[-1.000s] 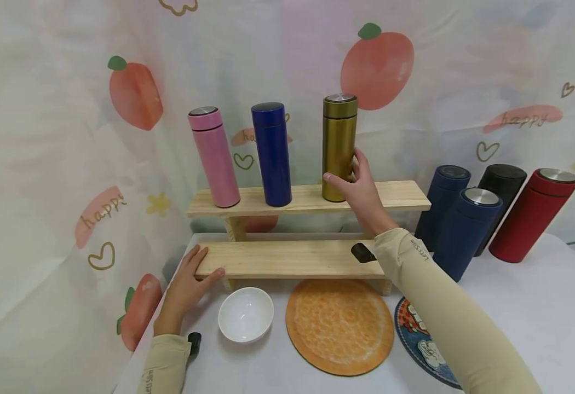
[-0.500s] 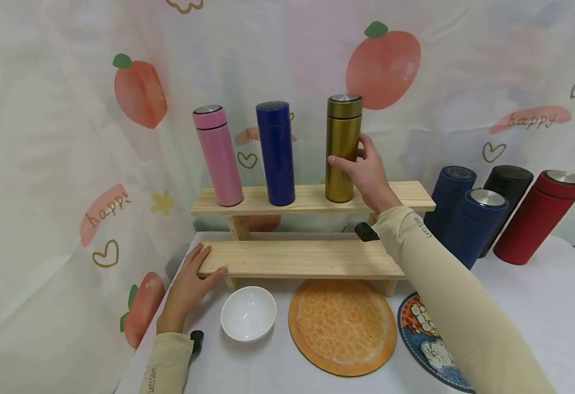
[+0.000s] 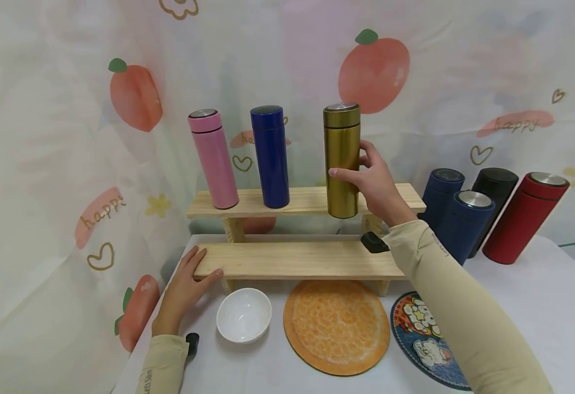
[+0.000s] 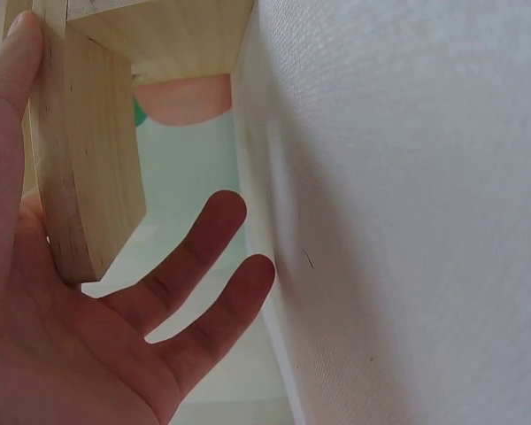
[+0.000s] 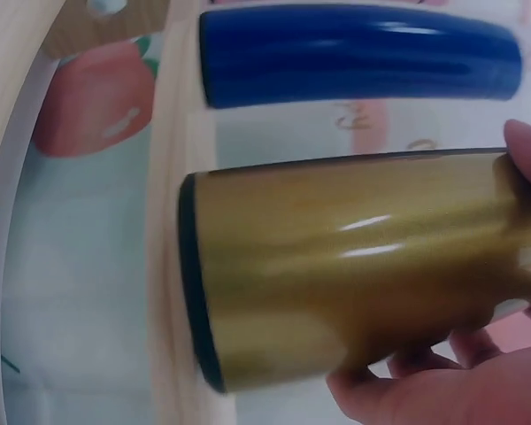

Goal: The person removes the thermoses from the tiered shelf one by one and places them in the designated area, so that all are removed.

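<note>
A gold thermos flask [image 3: 343, 164] is gripped by my right hand [image 3: 373, 180], thumb on the front and fingers round its right side. Its base hangs just in front of the upper shelf [image 3: 307, 198]. The right wrist view shows the gold flask [image 5: 336, 274] close up, with the blue flask [image 5: 354, 55] behind. My left hand [image 3: 184, 284] rests on the left end of the lower shelf [image 3: 292, 260]. In the left wrist view that hand [image 4: 97, 336] has two fingers extended below the board [image 4: 97, 150]. On the upper shelf stand a pink flask [image 3: 214, 158] and a blue flask [image 3: 270, 156].
Right of the shelves stand two navy flasks [image 3: 467, 219] [image 3: 437, 197], a black flask [image 3: 492, 191] and a red flask [image 3: 526, 216]. In front lie a white bowl [image 3: 244, 316], an orange round mat [image 3: 337, 328] and a patterned mat [image 3: 427, 342], partly under the right arm.
The gold flask has come forward from the upper shelf in my right hand, its base now lower in the head view. My left hand stays on the lower shelf.
</note>
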Demonstrator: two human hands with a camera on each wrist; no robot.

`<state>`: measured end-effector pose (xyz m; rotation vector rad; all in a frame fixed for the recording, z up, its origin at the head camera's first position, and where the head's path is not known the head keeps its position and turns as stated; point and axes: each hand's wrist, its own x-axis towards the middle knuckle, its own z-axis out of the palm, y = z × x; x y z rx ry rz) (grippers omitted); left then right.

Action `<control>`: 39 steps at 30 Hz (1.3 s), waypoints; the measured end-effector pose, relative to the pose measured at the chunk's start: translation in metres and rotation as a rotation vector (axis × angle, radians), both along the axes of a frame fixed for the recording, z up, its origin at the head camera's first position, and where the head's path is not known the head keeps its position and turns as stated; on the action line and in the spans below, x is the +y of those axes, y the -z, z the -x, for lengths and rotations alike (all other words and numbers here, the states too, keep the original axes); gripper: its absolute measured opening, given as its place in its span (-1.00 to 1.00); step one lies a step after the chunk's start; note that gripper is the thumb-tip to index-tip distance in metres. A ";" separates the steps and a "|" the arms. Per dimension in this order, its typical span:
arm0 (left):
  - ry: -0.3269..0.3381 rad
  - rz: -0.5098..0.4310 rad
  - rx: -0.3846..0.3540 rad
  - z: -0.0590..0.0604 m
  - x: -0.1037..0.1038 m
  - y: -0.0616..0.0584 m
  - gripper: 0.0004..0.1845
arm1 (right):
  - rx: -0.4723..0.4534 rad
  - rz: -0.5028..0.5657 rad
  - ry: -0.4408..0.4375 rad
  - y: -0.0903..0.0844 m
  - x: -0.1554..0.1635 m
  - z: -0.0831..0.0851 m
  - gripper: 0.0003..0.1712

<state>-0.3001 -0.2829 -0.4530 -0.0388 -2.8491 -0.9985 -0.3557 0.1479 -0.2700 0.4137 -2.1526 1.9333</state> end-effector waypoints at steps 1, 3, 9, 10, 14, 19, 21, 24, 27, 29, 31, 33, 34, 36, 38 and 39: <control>0.000 -0.001 -0.003 0.000 0.000 0.000 0.04 | 0.000 -0.003 -0.003 0.000 0.001 -0.004 -0.03; 0.000 -0.001 -0.006 0.000 0.000 0.000 0.04 | -0.006 0.002 -0.008 -0.001 0.004 -0.011 -0.02; 0.002 -0.004 -0.026 0.000 0.000 -0.001 0.06 | -0.018 0.048 -0.019 -0.002 0.010 -0.032 -0.04; 0.000 -0.002 -0.032 -0.001 0.000 -0.001 0.07 | -0.017 0.050 -0.019 -0.002 0.012 -0.036 -0.05; -0.005 0.005 -0.040 -0.001 0.000 -0.001 0.07 | 0.003 0.059 -0.032 -0.001 0.017 -0.052 -0.08; -0.007 0.004 -0.038 -0.002 0.000 -0.001 0.09 | 0.030 0.094 -0.060 0.002 0.026 -0.070 -0.10; -0.003 0.005 -0.035 -0.001 0.000 -0.001 0.09 | 0.037 0.094 -0.052 0.004 0.031 -0.077 -0.09; 0.005 0.007 -0.033 -0.001 0.000 -0.001 0.09 | 0.048 0.098 -0.042 0.009 0.037 -0.087 -0.09; 0.004 0.011 -0.033 -0.001 -0.001 -0.001 0.07 | 0.062 0.100 -0.037 0.014 0.042 -0.093 -0.10; 0.005 0.010 -0.035 -0.001 -0.001 -0.001 0.06 | 0.071 0.096 -0.028 0.018 0.047 -0.096 -0.10; 0.005 0.008 -0.040 -0.002 -0.001 -0.002 0.06 | 0.072 0.082 -0.012 0.022 0.051 -0.099 -0.11; 0.006 0.007 -0.043 -0.002 -0.001 -0.002 0.07 | 0.069 0.059 0.003 0.026 0.057 -0.102 -0.12; 0.006 0.007 -0.044 -0.002 0.000 -0.002 0.07 | 0.066 0.046 0.010 0.028 0.060 -0.104 -0.13; 0.004 0.010 -0.044 -0.002 0.000 -0.003 0.07 | 0.061 0.029 0.021 0.031 0.066 -0.107 -0.15; 0.004 0.013 -0.045 -0.003 0.001 -0.004 0.07 | 0.046 0.001 0.038 0.034 0.071 -0.110 -0.17; 0.005 0.014 -0.044 -0.003 0.001 -0.005 0.07 | 0.041 -0.011 0.046 0.035 0.073 -0.111 -0.18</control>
